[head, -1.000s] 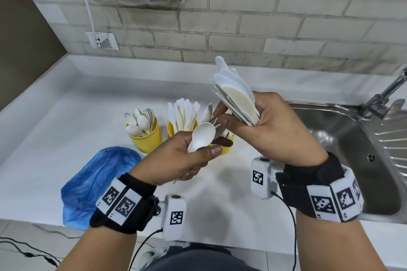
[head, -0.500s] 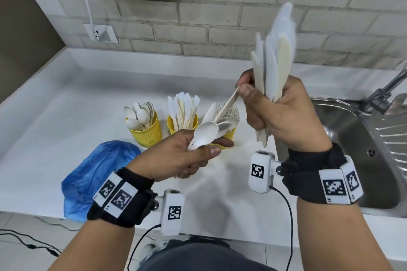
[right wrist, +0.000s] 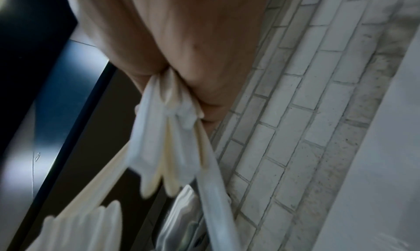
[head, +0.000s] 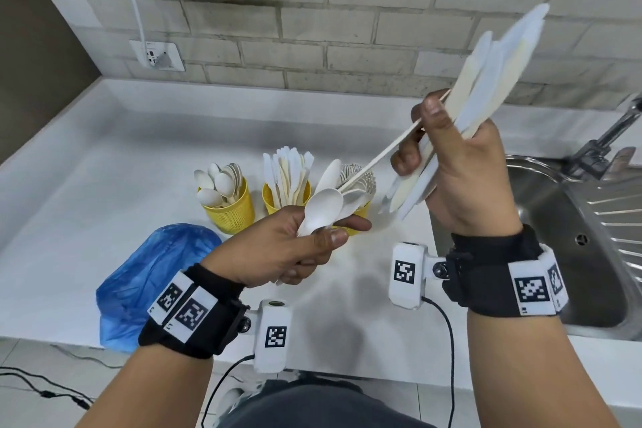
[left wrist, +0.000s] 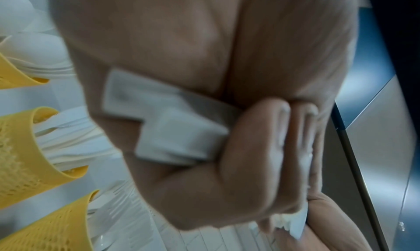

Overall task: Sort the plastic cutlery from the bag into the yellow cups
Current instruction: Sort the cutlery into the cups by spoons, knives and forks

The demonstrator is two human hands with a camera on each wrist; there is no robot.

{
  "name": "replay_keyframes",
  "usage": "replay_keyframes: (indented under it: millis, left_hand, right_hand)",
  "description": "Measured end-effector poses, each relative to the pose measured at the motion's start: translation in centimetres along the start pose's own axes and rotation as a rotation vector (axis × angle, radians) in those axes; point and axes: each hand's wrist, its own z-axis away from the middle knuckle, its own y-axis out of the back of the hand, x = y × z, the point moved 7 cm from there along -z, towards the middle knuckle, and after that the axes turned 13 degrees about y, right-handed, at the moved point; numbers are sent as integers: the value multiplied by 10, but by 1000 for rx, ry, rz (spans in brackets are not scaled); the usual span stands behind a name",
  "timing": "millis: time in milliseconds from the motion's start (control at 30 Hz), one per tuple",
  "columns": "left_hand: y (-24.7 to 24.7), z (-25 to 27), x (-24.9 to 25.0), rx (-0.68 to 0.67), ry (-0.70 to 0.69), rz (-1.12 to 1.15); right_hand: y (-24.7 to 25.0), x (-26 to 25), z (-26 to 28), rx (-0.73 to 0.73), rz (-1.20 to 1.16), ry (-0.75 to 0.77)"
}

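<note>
Between both hands (head: 462,177): cutlery (head: 486,87).

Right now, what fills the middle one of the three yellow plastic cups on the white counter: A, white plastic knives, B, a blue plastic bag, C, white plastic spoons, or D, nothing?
A: in the head view the middle yellow cup holds upright flat white plastic knives, while the spoons stand in the leftmost cup and the blue bag lies on the counter.
</note>
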Motion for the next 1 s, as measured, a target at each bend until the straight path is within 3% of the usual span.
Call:
replay_keyframes:
  millis: [233, 333, 433, 567, 733, 867, 1000]
  left_hand:
    - [2, 1, -1, 46, -25, 85]
    - [7, -2, -1, 144, -57, 177]
    - [12, -8, -4, 256, -54, 305]
    - [15, -14, -11, 355, -22, 473]
    - [1, -24, -11, 240, 15, 666]
    - [-5, -30, -10, 180, 30, 769]
    - [6, -39, -20, 211, 36, 830]
  right_hand:
    - [35, 19, 3, 482, -354, -173]
    - [39, 26, 7, 575, -472, -211]
    - [39, 24, 11, 611, -375, -129]
    - [28, 9, 14, 559, -126, 106]
    - [-7, -3, 20, 339, 130, 313]
    - [-26, 13, 32, 215, 237, 278]
    - [-35, 45, 48, 127, 287, 156]
